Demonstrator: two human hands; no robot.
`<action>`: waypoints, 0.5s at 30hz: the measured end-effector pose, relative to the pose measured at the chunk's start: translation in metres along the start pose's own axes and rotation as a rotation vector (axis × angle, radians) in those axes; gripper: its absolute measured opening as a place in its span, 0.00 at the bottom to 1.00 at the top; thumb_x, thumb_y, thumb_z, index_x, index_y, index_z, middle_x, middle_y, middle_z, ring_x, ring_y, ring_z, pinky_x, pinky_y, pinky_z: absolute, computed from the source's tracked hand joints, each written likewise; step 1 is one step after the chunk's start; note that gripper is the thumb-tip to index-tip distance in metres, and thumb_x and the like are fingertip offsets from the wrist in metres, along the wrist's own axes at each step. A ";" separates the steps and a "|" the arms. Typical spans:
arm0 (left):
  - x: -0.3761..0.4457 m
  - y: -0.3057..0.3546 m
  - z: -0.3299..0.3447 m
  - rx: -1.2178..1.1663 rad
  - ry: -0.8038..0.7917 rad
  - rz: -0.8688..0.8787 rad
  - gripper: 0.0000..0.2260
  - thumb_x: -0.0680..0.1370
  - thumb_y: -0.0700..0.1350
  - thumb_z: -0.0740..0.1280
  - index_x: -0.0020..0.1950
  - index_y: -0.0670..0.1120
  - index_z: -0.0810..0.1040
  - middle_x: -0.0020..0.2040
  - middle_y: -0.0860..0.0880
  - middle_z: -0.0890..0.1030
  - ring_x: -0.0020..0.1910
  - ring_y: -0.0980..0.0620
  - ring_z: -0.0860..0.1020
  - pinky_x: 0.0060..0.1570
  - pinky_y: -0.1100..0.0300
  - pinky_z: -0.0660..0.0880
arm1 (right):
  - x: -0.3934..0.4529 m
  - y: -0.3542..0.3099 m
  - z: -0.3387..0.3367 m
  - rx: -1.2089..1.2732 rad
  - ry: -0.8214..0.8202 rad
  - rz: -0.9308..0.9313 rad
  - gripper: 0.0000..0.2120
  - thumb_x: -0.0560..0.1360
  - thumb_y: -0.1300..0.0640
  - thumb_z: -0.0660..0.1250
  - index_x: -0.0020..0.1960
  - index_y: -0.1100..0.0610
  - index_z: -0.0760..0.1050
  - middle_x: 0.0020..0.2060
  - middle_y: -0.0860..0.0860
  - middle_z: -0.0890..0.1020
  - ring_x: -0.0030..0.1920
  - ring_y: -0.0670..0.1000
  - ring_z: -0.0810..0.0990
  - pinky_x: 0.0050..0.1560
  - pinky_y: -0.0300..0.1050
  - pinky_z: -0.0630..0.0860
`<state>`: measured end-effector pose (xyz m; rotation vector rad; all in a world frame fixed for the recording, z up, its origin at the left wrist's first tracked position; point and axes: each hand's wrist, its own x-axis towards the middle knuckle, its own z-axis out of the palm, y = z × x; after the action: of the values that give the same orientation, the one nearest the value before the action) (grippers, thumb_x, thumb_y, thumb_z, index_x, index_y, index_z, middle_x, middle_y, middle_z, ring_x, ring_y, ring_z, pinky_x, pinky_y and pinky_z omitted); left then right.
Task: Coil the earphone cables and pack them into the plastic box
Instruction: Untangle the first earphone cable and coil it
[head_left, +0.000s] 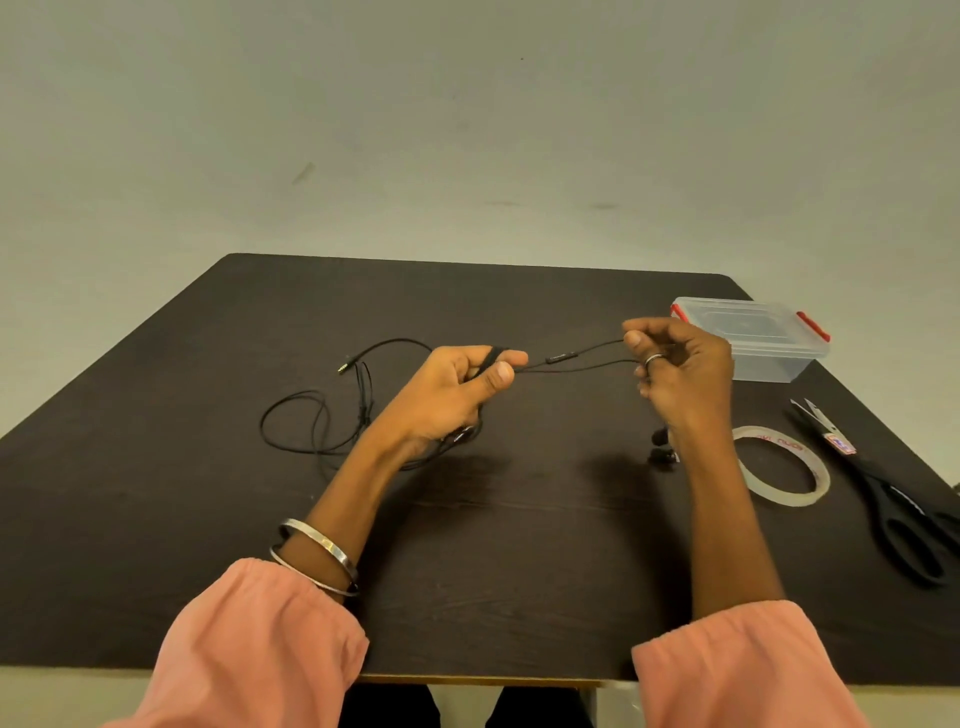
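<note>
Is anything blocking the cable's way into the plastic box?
Yes: the plastic box has its lid on, red clips at both ends. Both hands, left hand and right hand, hold the earphone cable.

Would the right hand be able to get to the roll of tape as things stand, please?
Probably yes, but not at once: the right hand pinches the earphone cable stretched to the left hand. The tape roll lies bare on the table just right of that forearm, nothing covering it.
</note>
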<state>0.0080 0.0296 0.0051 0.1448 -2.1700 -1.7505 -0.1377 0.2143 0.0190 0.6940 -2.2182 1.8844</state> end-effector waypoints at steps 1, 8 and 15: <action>0.001 -0.001 0.000 -0.014 0.031 -0.002 0.10 0.79 0.47 0.63 0.58 0.48 0.79 0.28 0.52 0.62 0.26 0.52 0.55 0.26 0.56 0.53 | 0.002 0.005 0.000 -0.129 -0.032 0.007 0.05 0.76 0.61 0.68 0.50 0.56 0.82 0.43 0.51 0.83 0.39 0.45 0.78 0.39 0.39 0.77; 0.003 -0.001 0.001 -0.068 0.135 -0.077 0.11 0.82 0.44 0.59 0.58 0.43 0.79 0.25 0.56 0.63 0.23 0.58 0.57 0.22 0.64 0.56 | -0.009 -0.001 0.015 -0.316 -0.112 -0.361 0.14 0.76 0.45 0.65 0.56 0.52 0.80 0.52 0.45 0.81 0.56 0.50 0.77 0.59 0.58 0.73; 0.001 0.004 0.000 -0.135 0.098 -0.021 0.14 0.82 0.46 0.57 0.60 0.42 0.78 0.25 0.55 0.62 0.23 0.59 0.58 0.22 0.65 0.58 | -0.029 -0.007 0.052 -0.357 -0.688 -0.252 0.33 0.73 0.51 0.71 0.74 0.53 0.62 0.51 0.49 0.82 0.56 0.51 0.78 0.65 0.52 0.69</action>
<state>0.0077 0.0307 0.0086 0.2154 -1.9820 -1.8538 -0.0999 0.1709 0.0035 1.6361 -2.5659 1.1825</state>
